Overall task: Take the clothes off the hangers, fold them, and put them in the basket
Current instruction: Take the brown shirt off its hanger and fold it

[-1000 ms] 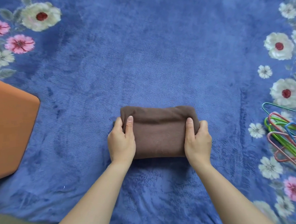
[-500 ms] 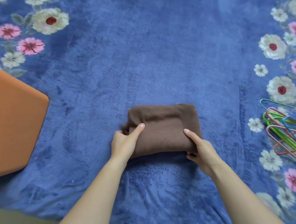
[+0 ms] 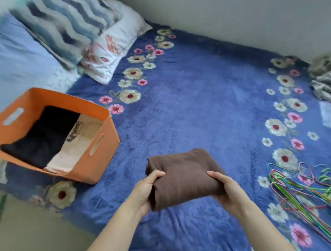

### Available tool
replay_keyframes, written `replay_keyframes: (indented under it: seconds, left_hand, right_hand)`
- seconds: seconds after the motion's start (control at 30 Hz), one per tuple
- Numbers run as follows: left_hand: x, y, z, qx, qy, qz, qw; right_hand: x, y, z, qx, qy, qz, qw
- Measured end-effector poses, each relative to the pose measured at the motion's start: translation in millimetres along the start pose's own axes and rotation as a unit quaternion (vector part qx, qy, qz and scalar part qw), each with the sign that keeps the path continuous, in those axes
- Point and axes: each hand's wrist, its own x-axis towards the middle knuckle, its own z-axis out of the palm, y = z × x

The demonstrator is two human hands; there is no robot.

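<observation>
Brown folded garment (image 3: 184,178), a compact bundle, sits in the lower middle of the frame, held between both of your hands just above a blue floral blanket (image 3: 198,114). Your left hand (image 3: 145,191) grips the bundle's left end, thumb on top and fingers tucked beneath. Your right hand (image 3: 225,189) grips the right end the same way. Both hands are closed firmly on the cloth.

At the left of the frame stands an orange basket (image 3: 97,163) with cut-out handles, well apart from the bundle. Inside it lie a folded black garment (image 3: 40,137) and, beside that on the right, a pale folded garment (image 3: 79,137) with dark printing. A loose heap of coloured wire hangers (image 3: 302,185) lies at the lower right, with no clothes on them. Pillows (image 3: 107,51) fill the upper left, blurred, and a crumpled grey cloth (image 3: 325,82) lies at the right edge.

Folding of this piece looks finished, so the step in hand is most likely the carry to the basket. That calls for swinging the bundle leftward, keeping an even squeeze on both ends so the folds do not spring open, clearing the near rim, and lowering it flat onto the clothes already inside.
</observation>
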Motion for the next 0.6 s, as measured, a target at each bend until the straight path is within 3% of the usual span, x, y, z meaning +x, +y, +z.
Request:
replay_keyframes:
  seconds: [0.2,0.33,0.47,0.6]
  left_hand:
    - [-94.0,59.6,-22.3,-0.066,-0.04,0.134,0.988]
    - [-126.8,106.2,-49.3,-0.095,-0.049,0.218,0.97]
    - [-123.3,157.5,-86.8,-0.133,-0.066,0.252,0.956]
    - [-94.5,211.3,-145.1,-0.121,-0.07,0.219,0.966]
  right_hand:
    - [-80.4,-43.5,79.0,-0.007,-0.118,-0.062,0.991]
    - [-105.3,-58.9,140.4,0.055,-0.196,-0.103,0.974]
    - [-105.7,-46.0,221.7,0.157,-0.22,-0.11,0.956]
    - [-83.6,-23.8,326.5,0.135,-0.226,-0.08,0.961]
